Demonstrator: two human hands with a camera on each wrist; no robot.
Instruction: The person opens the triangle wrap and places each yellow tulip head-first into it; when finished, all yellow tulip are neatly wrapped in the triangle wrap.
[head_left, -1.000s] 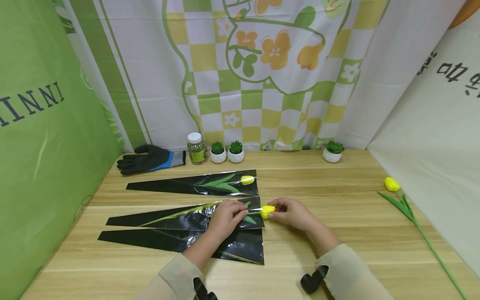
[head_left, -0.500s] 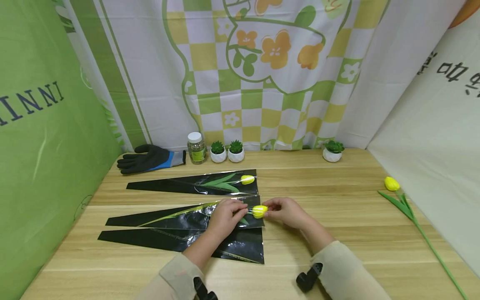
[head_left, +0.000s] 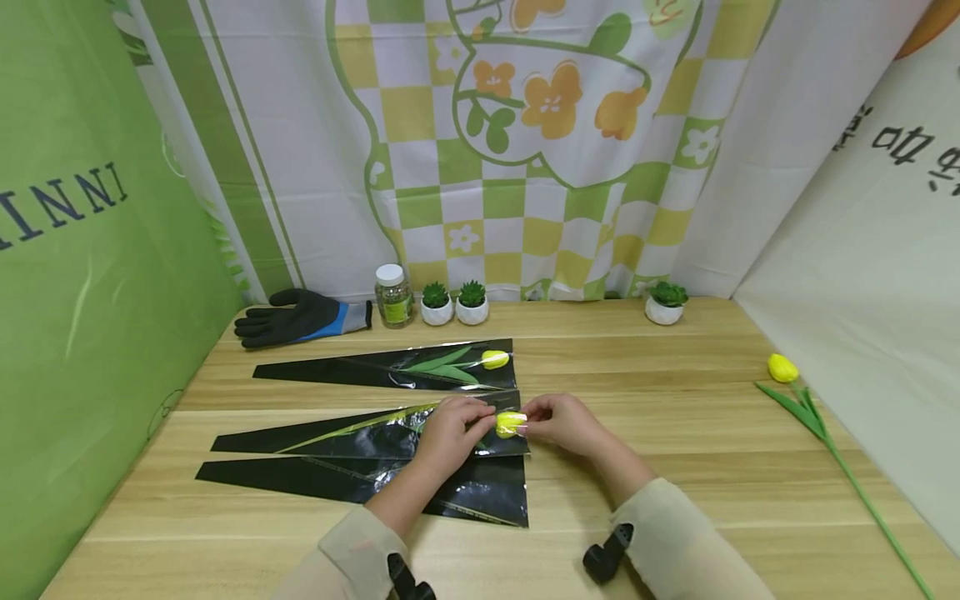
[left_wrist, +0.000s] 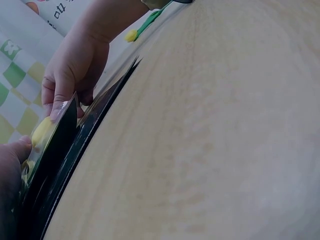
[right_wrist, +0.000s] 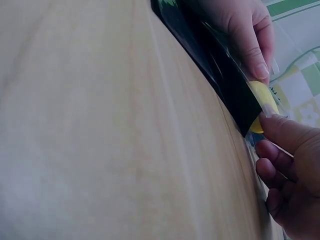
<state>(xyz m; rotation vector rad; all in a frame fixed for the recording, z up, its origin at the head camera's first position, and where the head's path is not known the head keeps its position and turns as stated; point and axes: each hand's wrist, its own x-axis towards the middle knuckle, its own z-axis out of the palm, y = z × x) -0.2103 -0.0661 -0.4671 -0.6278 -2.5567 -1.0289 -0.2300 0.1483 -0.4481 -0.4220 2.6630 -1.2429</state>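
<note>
**Yellow tulip being held at the mouth of the middle sleeve**

While the middle black sleeve is lying flat on the wooden surface, its wide open end is being pinched by the left hand, the fingers curled onto the film. The yellow tulip head is being gripped by the right hand at that same mouth, fingertips closed around it, so that the flower is sitting just at the sleeve's opening, between the two hands. In the right wrist view the yellow tulip head is being seen under clear film at the edge of the middle black sleeve, with the left hand pressing on top. Its green stem is being shown running inside the sleeve toward the narrow tip.

Just behind the middle sleeve, a filled sleeve with another yellow flower is lying; just in front of it, an empty sleeve is being partly covered by the left forearm. Well to the right of the middle sleeve, a loose tulip is lying. Farther behind, a black glove, a small jar and three potted succulents are standing along the curtain.
</note>
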